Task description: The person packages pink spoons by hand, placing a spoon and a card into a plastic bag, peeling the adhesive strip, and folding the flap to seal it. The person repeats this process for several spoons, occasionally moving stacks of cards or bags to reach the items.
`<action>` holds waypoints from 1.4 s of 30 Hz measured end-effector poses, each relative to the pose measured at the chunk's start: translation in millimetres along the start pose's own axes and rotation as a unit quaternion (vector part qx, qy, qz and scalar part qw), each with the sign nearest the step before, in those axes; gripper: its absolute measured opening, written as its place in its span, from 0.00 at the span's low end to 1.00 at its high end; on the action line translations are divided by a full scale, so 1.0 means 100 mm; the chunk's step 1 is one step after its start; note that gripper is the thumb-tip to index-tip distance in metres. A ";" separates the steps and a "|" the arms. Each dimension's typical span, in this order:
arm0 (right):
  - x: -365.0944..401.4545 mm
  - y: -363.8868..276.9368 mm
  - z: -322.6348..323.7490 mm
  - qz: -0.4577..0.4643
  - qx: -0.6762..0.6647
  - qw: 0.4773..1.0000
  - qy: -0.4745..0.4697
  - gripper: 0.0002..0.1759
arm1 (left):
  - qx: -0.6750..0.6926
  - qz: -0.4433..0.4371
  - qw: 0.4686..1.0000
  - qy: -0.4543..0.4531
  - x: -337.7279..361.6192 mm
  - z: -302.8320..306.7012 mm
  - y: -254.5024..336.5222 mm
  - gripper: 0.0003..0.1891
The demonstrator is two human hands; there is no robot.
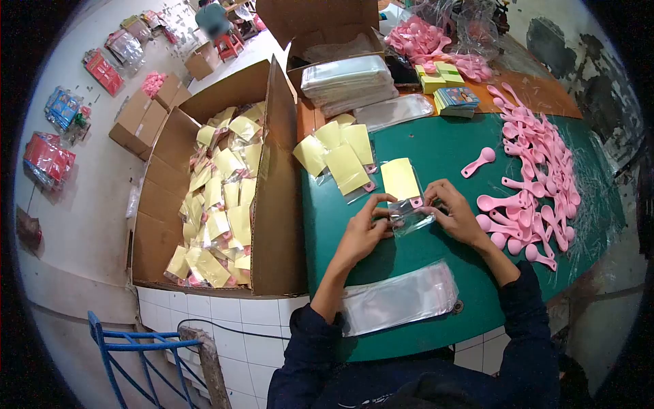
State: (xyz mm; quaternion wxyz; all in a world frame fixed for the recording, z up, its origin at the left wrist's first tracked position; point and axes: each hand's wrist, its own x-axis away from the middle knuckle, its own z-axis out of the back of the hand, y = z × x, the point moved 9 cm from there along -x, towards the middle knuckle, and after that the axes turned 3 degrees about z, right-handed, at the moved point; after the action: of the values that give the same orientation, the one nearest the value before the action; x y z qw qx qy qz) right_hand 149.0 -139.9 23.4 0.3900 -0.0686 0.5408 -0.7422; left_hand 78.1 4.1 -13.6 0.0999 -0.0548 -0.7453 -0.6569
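I saw my left hand [366,230] and my right hand [455,217] meet over the green desk [443,146], both with fingers closed in a pinch on the open end of a clear bag [409,217]. The bag lay flat on the desk between them, and a yellow card [400,178] stuck out of its far end, with a bit of pink showing at the card's corner. A heap of pink spoons [538,177] lay just right of my right hand. A stack of empty bags [398,298] sat near my body. Finished packets [338,160] lay beyond my left hand, beside a cardboard box [276,232] filled with more of them
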 end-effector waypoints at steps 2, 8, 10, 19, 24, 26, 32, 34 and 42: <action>0.02 0.13 -0.05 -0.027 -0.078 0.997 -0.009 0.07 | -0.142 -0.073 0.987 0.020 0.02 -0.01 0.12 0.09; 0.07 0.32 -0.20 -0.150 -0.220 0.963 -0.050 0.05 | -0.182 -0.089 0.978 0.053 -0.07 0.05 0.00 0.08; 0.07 0.36 -0.20 -0.152 -0.212 0.965 -0.027 0.06 | -0.239 -0.087 0.964 0.079 -0.04 0.06 0.05 0.09; 0.07 0.39 -0.14 -0.184 -0.219 0.957 0.047 0.06 | -0.152 -0.068 0.978 0.128 -0.07 0.10 0.03 0.13; 0.05 0.29 -0.15 -0.171 -0.205 0.962 0.049 0.09 | -0.138 -0.069 0.980 0.123 -0.10 0.10 0.00 0.13; 0.05 0.27 -0.15 -0.168 -0.196 0.965 0.043 0.10 | -0.155 -0.067 0.979 0.112 -0.10 0.08 0.01 0.12; -0.07 0.15 0.19 -0.035 0.128 0.989 0.062 0.15 | -0.227 -0.173 0.947 0.148 -0.02 0.09 0.22 0.16; -0.13 0.03 0.43 0.065 0.331 0.935 0.111 0.20 | -0.209 -0.190 0.943 0.175 0.00 0.18 0.33 0.18; -0.05 0.37 0.69 0.052 0.489 0.870 0.048 0.23 | -0.350 -0.237 0.905 -0.046 0.21 -0.24 0.51 0.18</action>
State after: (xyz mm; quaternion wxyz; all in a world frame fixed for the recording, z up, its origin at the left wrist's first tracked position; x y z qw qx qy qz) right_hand 207.8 -192.6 21.2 0.3853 0.1950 0.1301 -0.8925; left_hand 70.7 -14.3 42.7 -0.1187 0.0613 -0.4626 -0.8764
